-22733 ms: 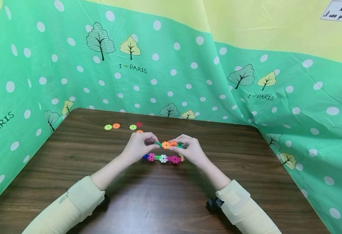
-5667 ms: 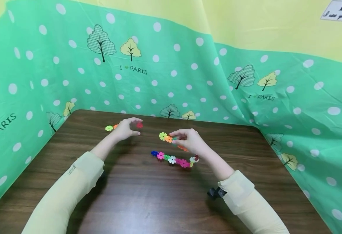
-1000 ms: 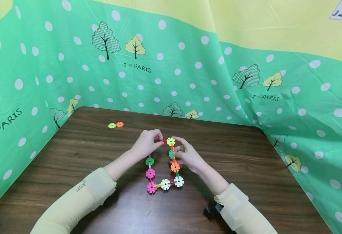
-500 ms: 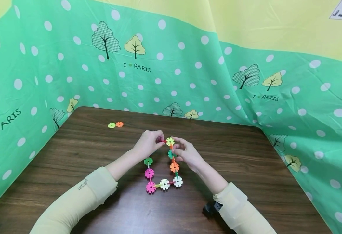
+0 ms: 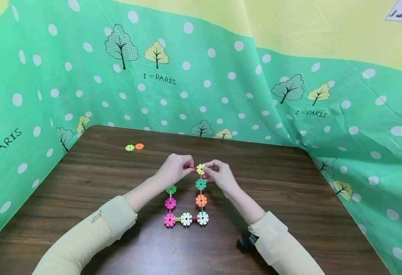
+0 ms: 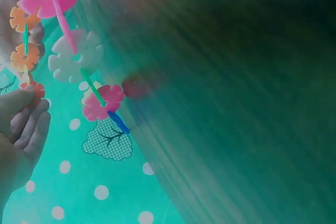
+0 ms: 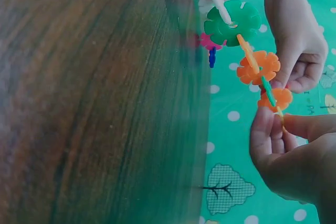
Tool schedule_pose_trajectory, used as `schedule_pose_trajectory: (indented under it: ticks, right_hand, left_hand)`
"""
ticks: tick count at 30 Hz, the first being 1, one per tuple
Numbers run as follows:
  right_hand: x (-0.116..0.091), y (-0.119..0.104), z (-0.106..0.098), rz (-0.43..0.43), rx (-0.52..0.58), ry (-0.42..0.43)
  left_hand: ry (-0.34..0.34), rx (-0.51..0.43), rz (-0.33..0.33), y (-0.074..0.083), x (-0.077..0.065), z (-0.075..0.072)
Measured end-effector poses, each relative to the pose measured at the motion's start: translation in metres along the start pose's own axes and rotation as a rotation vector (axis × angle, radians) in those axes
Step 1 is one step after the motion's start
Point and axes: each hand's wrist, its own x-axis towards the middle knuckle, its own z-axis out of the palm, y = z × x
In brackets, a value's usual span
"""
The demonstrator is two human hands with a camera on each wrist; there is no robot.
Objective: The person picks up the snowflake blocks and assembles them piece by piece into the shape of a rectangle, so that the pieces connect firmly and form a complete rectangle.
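Flower-shaped snowflake discs are linked in a U-shaped chain, with a pink disc (image 5: 169, 220) and a white disc (image 5: 202, 218) at its near corners. At the top of its right side, my right hand (image 5: 222, 177) pinches the yellow disc (image 5: 201, 169). My left hand (image 5: 174, 169) pinches a red disc (image 6: 38, 92) edge-on; it meets the yellow one, but how deeply they are slotted cannot be told. Down the right side are a teal disc (image 5: 200, 184) and an orange disc (image 5: 201, 200). The left side ends in a blue disc (image 6: 118, 123), hidden by my left hand in the head view.
A loose lime disc (image 5: 130, 148) and a loose orange disc (image 5: 139, 146) lie at the back left of the brown wooden table (image 5: 273, 183). Green dotted cloth (image 5: 221, 88) hangs behind the table and along both sides.
My right hand has shifted from beside the chain to pinching the yellow disc. The chain has straightened. Since the older frames, the red disc left the table's back; a lime-yellow disc joined the chain.
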Motion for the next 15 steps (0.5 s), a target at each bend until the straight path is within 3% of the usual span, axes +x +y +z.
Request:
schedule_pose_trajectory:
  ticks: [15]
  right_hand:
    - [0.001,-0.0013,-0.0005,-0.002,0.072,0.057]
  left_hand:
    - [0.035,0.014,0.119,0.0038,0.0024,-0.0005]
